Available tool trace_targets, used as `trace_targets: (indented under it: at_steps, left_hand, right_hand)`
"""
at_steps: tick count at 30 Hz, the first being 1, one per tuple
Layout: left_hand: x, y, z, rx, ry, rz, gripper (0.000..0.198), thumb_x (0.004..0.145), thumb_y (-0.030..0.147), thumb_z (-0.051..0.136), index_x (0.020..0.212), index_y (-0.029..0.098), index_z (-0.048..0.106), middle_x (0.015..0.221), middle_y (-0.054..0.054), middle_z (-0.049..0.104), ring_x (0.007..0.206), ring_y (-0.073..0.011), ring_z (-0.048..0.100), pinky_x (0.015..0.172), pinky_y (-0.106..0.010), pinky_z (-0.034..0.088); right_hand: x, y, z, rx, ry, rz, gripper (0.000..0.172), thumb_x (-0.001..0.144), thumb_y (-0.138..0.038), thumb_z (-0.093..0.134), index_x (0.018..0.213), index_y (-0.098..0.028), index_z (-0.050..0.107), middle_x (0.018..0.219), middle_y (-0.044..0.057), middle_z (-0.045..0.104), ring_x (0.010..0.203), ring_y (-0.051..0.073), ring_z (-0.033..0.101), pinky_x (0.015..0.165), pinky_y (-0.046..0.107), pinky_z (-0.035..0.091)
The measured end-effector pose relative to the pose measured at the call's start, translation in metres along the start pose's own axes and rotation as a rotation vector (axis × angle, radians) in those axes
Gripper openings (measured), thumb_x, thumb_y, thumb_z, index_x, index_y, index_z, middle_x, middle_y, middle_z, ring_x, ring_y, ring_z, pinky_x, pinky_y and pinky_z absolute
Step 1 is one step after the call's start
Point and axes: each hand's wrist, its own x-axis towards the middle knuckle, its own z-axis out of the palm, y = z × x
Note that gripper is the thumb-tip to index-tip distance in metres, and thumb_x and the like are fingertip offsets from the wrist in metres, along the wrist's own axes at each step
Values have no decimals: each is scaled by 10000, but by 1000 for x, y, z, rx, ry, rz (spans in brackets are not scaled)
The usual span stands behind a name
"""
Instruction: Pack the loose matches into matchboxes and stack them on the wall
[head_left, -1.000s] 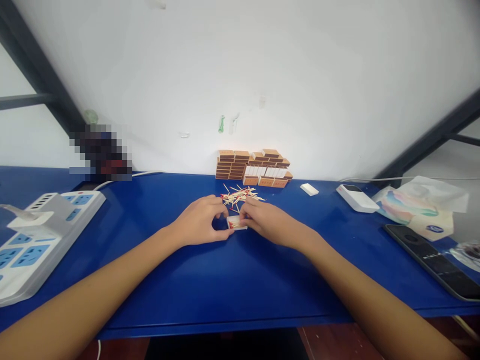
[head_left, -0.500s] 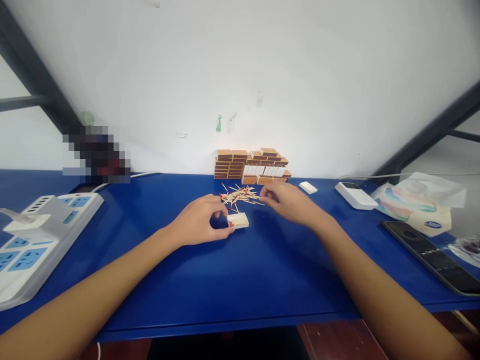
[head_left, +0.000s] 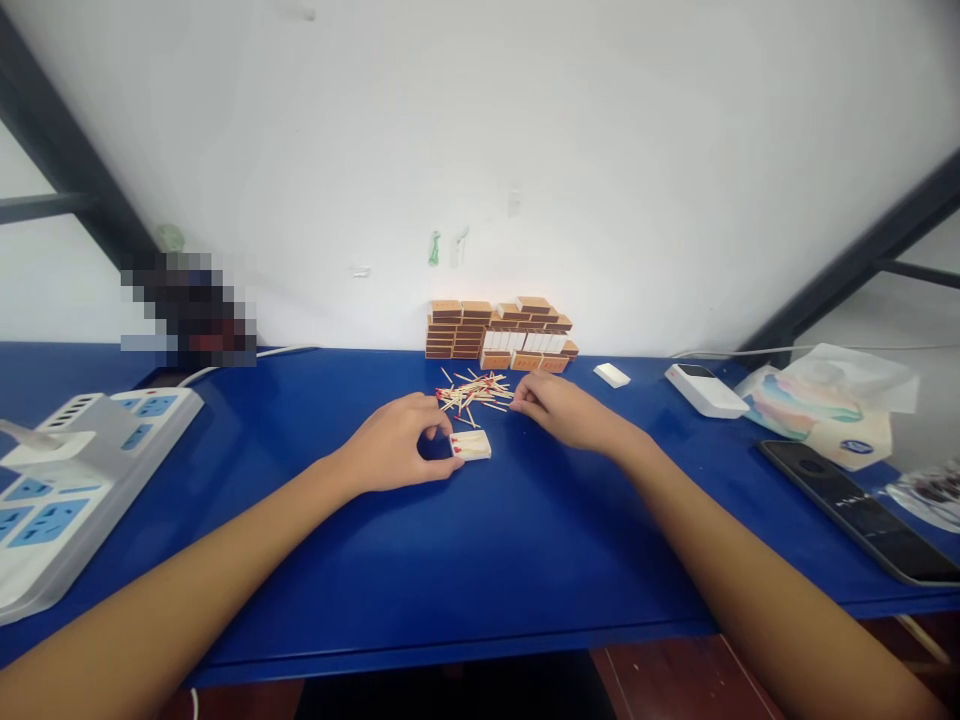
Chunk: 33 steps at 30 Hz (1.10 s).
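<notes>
My left hand (head_left: 401, 440) is closed on the left end of a small white matchbox tray (head_left: 480, 446), thumb at the near side and fingers at the far side. A few red-tipped matchsticks lie inside the tray. Just beyond it is a loose pile of matchsticks (head_left: 472, 390), lying in crossed directions. At the pile's right edge, my right hand (head_left: 566, 412) pinches the end of a matchstick between thumb and forefinger. Behind the pile, brown matchboxes (head_left: 454, 338) are stacked against the wall, with a row of white trays (head_left: 505, 341) between them.
A white tray (head_left: 612, 375) lies to the right of the stack. Farther right are a white device (head_left: 706, 392), a tissue pack (head_left: 817, 405) and a phone (head_left: 855, 510). A power strip (head_left: 97, 490) sits at the left on the blue table (head_left: 450, 570).
My right hand has shifted slightly left, its fingertips closing together at the pile's right edge. My left hand keeps hold of the tray, which is turned a little.
</notes>
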Motion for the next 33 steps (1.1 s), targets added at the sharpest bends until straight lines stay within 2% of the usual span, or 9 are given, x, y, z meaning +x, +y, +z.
trace_targets:
  at_steps: [5,8,10,14,17,21,28,33]
  left_hand:
    - [0,1,2,12,-2,1,259,811,442,778,925,217,722,846,-22,644,837,-201,590,734,-328,463]
    - [0,2,1,20,-9,10,255,810,437,779,921,216,719,825,-17,638,831,-201,585,730,-329,459]
    - [0,2,1,22,-4,21,252,816,438,775,917,214,717,824,-16,638,828,-199,583,730,-329,459]
    - [-1,5,1,19,-2,40,246,822,432,773,906,207,715,817,-16,636,812,-193,578,734,-331,460]
    - [0,7,1,17,-14,46,250,824,434,773,906,205,715,821,-14,639,815,-191,580,742,-333,462]
    - [-1,7,0,26,-12,42,246,826,430,770,903,202,716,819,-14,641,817,-191,582,740,-330,460]
    - [0,3,-1,45,1,45,251,822,430,777,907,202,715,827,-17,646,831,-198,585,739,-327,456]
    - [0,1,0,50,-6,42,257,823,435,776,923,206,712,846,-14,647,838,-195,586,745,-328,458]
  right_hand:
    - [-12,-47,0,108,-66,-178,151,1031,-265,530,909,-205,595,977,64,642,861,190,578,747,303,429]
    - [-14,-56,4,77,-104,-212,112,1016,-235,561,925,-206,621,996,61,645,856,186,578,740,302,417]
    - [-11,-50,6,63,-59,-184,115,1015,-241,567,923,-208,627,977,53,642,839,183,575,728,299,407]
    - [0,-22,11,-11,111,-19,75,984,-260,624,948,-194,618,959,52,629,818,185,576,717,302,396]
    - [8,-7,19,-22,110,26,112,963,-282,664,957,-181,616,955,55,618,830,192,575,730,302,403]
    - [16,-1,27,25,55,-7,141,1003,-242,582,873,-187,593,940,55,601,811,181,554,731,297,401]
    - [27,-6,30,24,102,-93,76,1007,-247,587,947,-199,579,963,58,602,861,202,555,761,305,405]
    - [33,-5,31,10,102,-111,119,1018,-253,567,920,-192,597,949,64,609,871,203,562,787,313,417]
